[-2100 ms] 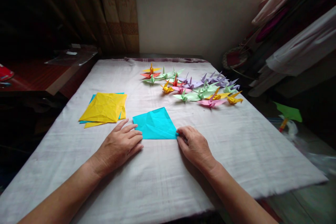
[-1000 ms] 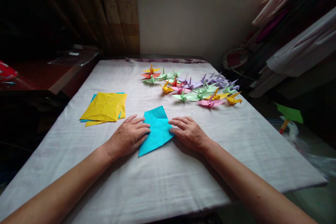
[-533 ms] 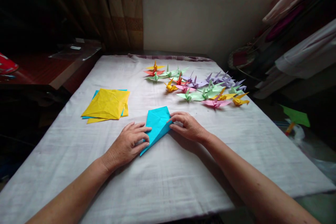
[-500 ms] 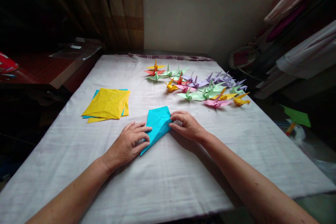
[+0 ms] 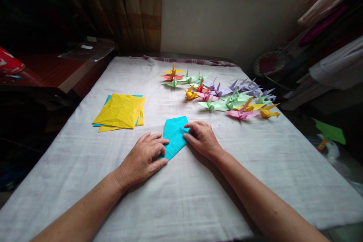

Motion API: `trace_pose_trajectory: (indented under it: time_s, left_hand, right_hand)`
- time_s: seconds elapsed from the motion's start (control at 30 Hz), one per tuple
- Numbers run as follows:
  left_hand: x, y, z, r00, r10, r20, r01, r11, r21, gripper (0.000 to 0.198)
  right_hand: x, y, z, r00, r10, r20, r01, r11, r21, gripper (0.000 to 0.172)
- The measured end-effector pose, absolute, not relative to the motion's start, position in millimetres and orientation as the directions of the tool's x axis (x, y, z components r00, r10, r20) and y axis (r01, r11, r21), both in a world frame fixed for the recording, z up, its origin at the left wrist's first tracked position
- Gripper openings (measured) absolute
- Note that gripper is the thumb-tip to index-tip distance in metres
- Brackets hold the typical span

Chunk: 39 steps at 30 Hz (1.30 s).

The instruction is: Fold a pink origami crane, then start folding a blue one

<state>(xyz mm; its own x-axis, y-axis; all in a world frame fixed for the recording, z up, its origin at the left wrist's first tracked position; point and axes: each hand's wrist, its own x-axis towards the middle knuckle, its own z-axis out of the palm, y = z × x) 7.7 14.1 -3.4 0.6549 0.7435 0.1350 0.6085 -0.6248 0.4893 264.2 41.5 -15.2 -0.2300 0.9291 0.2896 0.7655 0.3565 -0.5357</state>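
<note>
A sheet of blue origami paper (image 5: 175, 136), folded into a pointed shape, lies on the white cloth in front of me. At its lower left edge rests my left hand (image 5: 147, 155), fingers bent and spread, with the fingertips on the paper and the thumb by its lower end. My right hand (image 5: 202, 138) has the right edge between thumb and forefinger, where a small flap appears slightly raised. The fingers partly cover the paper's left and right edges.
Yellow and blue paper sheets (image 5: 120, 111) lie stacked to the left. Several folded paper cranes (image 5: 210, 105) in many colours stand at the back right. A brown side table (image 5: 70, 75) with a clear plastic bag (image 5: 87, 50) adjoins the left. Clothes (image 5: 337, 60) hang at the right.
The blue paper's narrow lower tip, seen before, no longer shows beside my left thumb. My left thumb now stretches further along the lower end. The view has shifted slightly.
</note>
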Motion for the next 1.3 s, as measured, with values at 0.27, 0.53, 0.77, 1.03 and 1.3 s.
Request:
trace_pose_trajectory:
  time_s: [0.27,0.53,0.77,1.03,1.3]
  left_hand:
    - [6,13,-6,0.702,0.694,0.163,0.588,-0.693,0.417,0.03]
    - [7,13,-6,0.704,0.694,0.148,0.589,-0.688,0.424,0.027]
    - [6,11,-9,0.709,0.687,0.162,0.588,-0.702,0.402,0.028]
    - [6,11,-7,0.725,0.674,0.142,0.598,-0.719,0.356,0.029]
    - [-9,19,-2,0.783,0.621,-0.025,0.581,-0.716,0.387,0.039]
  right_hand:
    - [261,39,-19,-0.221,0.911,0.347,0.785,0.377,-0.491,0.017]
    - [257,17,-9,-0.401,0.793,0.458,0.752,0.57,-0.33,0.024]
    - [260,-20,-3,-0.675,0.735,0.059,0.688,0.657,-0.31,0.056]
    - [293,1,-9,-0.577,0.817,-0.006,0.805,0.567,-0.175,0.059]
    - [292,2,-3,-0.519,0.849,-0.098,0.853,0.507,-0.126,0.061]
